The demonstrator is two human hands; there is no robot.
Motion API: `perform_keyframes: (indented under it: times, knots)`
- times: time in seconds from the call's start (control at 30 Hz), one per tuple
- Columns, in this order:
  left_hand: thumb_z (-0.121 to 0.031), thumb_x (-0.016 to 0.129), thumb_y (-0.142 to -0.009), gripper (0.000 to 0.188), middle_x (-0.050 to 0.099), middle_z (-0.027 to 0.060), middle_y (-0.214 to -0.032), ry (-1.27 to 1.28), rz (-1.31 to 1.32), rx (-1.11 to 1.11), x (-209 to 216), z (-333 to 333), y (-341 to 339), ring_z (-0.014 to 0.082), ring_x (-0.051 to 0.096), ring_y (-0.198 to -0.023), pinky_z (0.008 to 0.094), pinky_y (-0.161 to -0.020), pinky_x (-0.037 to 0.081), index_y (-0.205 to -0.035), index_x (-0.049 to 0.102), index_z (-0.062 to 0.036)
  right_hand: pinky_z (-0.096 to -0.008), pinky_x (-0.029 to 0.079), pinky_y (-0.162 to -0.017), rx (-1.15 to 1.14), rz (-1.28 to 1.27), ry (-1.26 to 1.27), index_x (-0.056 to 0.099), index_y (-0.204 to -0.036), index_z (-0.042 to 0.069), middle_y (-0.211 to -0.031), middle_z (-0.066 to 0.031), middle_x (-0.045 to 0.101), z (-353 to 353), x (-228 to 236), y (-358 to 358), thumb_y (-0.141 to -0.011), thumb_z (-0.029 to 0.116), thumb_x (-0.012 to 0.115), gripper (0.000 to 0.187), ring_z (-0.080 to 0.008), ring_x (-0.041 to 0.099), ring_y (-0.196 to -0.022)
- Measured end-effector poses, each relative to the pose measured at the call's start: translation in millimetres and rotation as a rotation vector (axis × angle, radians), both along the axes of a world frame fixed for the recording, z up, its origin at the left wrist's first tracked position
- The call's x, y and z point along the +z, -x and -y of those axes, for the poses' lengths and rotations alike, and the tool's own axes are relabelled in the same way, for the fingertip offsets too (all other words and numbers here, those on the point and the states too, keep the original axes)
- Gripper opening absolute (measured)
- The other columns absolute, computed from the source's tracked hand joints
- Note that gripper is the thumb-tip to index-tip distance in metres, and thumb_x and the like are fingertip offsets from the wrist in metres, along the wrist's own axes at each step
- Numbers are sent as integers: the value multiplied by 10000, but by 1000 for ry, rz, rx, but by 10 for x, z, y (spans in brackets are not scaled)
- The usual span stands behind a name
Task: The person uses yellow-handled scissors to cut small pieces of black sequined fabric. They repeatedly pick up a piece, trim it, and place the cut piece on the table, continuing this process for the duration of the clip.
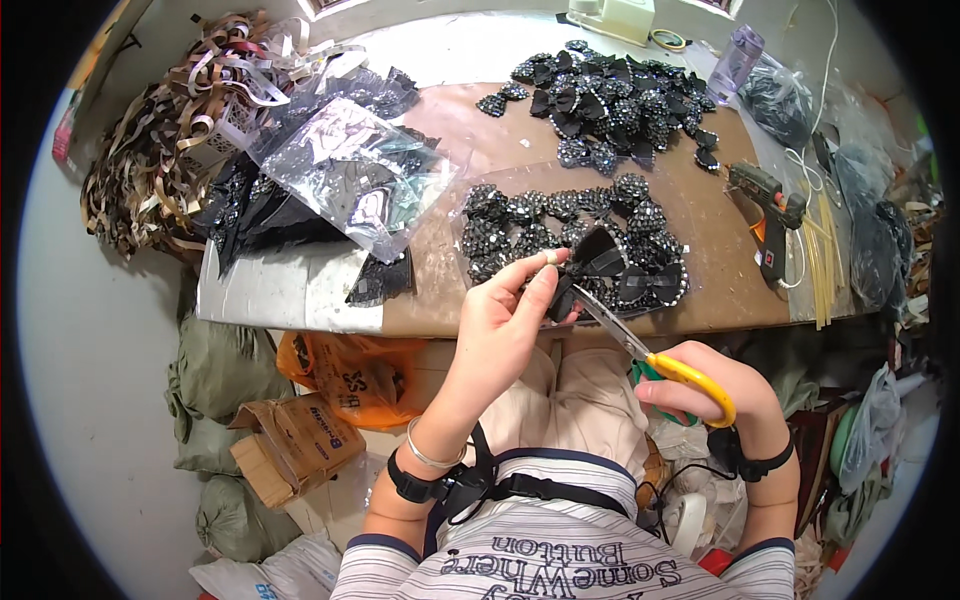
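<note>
My left hand (pixel 503 318) has its fingers pinched together on a black bow (pixel 598 254) over the near part of the tabletop (pixel 735 290), above the rows of studded bows (pixel 500 240). My right hand (pixel 738 385) has its fingers curled around the handles of the scissors (pixel 690 375); their blades reach left to the bow, but I can't tell whether they touch. I see a glue gun (pixel 774 235) to the right and a loose bow pile (pixel 625 105) farther back.
</note>
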State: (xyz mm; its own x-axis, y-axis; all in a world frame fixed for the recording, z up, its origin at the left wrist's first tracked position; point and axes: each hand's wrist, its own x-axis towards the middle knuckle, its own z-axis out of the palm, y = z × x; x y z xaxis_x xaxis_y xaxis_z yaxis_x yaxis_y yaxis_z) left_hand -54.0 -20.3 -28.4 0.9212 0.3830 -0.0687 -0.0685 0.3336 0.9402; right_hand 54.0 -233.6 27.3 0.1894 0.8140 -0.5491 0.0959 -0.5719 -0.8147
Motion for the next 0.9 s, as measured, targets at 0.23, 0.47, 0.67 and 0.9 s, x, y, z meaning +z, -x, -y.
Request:
perform_keyframes:
  times: [0.23, 0.47, 0.67, 0.9]
  knots:
    - [-248, 473, -1019, 365, 684, 129, -979, 58, -72, -37, 62, -7, 45, 183, 681, -810, 285, -709, 573, -1205, 578, 47, -270, 391, -469, -14, -45, -15, 612, -765, 4, -551, -14, 522, 0, 30, -8, -920, 296, 582, 333, -91, 492, -483]
    - [-264, 476, -1016, 376, 680, 150, -1006, 119, -47, -29, 31, 46, 84, 213, 691, -826, 318, -730, 580, -1196, 582, 49, -260, 371, -470, -80, -181, 6, 615, -753, 4, -537, -10, 518, -14, 3, 5, -886, 318, 609, 341, -88, 479, -472]
    - [-268, 480, -1017, 389, 678, 100, -965, 121, -21, -17, 58, 67, 109, 156, 676, -849, 296, -770, 570, -1215, 574, 54, -252, 364, -466, -92, -155, -26, 604, -729, 15, -516, 4, 499, -17, -25, 11, -888, 322, 610, 345, -78, 471, -472]
    - [-252, 460, -1019, 371, 665, 195, -1052, 273, -107, -98, 104, -34, 40, 233, 686, -863, 350, -788, 583, -1171, 578, 65, -233, 346, -472, -164, -58, -31, 583, -676, 48, -563, 39, 506, 16, -104, 15, -877, 273, 650, 309, -33, 425, -519]
